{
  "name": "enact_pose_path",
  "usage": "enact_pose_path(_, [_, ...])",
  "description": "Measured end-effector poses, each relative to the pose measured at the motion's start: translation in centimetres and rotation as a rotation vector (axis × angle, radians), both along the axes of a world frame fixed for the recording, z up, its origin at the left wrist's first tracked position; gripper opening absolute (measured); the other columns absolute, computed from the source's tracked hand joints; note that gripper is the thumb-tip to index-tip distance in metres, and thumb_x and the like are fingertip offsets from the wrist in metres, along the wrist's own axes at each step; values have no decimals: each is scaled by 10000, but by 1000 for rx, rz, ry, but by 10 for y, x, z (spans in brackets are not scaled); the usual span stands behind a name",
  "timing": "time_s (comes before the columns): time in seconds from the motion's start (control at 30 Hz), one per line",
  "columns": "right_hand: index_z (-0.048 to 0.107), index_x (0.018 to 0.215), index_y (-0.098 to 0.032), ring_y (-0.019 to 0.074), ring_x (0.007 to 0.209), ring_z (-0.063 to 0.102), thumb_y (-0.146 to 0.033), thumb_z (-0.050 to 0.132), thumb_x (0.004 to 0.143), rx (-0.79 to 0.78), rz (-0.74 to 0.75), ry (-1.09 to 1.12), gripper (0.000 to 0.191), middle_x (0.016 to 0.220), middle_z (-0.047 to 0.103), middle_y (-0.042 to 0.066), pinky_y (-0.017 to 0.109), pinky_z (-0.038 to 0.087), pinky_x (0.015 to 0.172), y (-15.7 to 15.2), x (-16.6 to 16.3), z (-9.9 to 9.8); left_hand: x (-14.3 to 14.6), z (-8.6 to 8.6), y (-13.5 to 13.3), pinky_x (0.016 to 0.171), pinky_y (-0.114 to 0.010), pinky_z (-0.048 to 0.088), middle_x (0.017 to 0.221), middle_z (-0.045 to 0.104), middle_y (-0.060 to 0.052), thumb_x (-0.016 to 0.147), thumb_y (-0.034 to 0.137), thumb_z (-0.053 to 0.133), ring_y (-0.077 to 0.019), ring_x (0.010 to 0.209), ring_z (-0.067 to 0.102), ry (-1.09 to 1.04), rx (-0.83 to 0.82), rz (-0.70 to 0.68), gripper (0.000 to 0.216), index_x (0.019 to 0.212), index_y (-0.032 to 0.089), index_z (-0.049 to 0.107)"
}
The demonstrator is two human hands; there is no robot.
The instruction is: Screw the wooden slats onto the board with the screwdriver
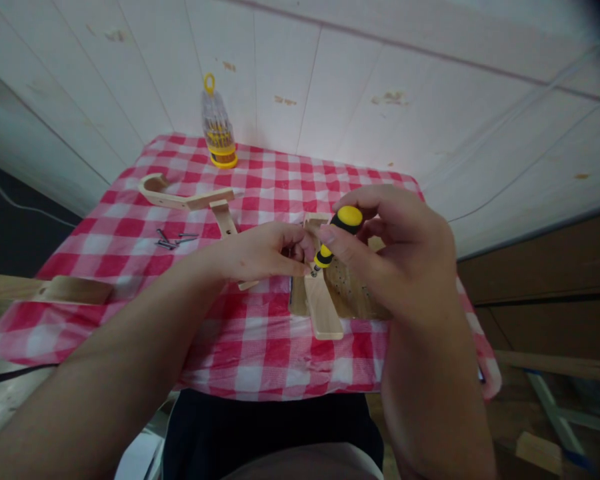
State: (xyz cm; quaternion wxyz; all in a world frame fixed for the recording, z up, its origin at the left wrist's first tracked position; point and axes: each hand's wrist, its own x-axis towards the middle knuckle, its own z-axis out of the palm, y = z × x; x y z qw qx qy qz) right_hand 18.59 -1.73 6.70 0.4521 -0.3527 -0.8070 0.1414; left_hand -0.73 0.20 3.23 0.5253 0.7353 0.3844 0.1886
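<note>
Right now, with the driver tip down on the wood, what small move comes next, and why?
Probably a slow turn of the screwdriver with light downward pressure. The right hand grips it tip-down over the wooden strip, and the left hand pinches what looks like a screw at the tip, apparently not yet driven in.

Both forearms reach forward; left hand lies low with fingertips pinched together, right hand curls closed above it.

Red-and-white checked cloth; yellow-and-black screwdriver; pale tan wooden pieces; clear bit holder with yellow base and loop; dark grey screws; white panelled wall.
</note>
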Motion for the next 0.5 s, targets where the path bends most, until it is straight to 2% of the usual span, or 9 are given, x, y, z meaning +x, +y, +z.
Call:
enact_pose_path(0.17, [640,866,-223,146,733,589,-208,614,864,-10,143,-26,30,787,651,0,351,500,691,-5,3,8,0,2,0,675,-228,445,785,602,2,779,302,674,-121,739,552,20,-8,-1,180,870,161,610])
enact_pose_path(0.33, [674,989,-300,171,878,681,-176,579,885,-11,125,-16,187,948,727,-14,372,565,805,-4,5,6,1,1,0,639,-222,416,744,559,14,781,294,666,-105,687,514,-6,-39,-14,156,815,163,588])
enact_pose_path(0.5, [659,1170,-274,193,990,694,-168,527,903,-90,182,-13,315,1095,734,4,405,572,889,-4,8,5,1,0,1,665,-236,432,784,585,6,784,280,657,-118,717,539,-7,-62,-25,142,836,163,595])
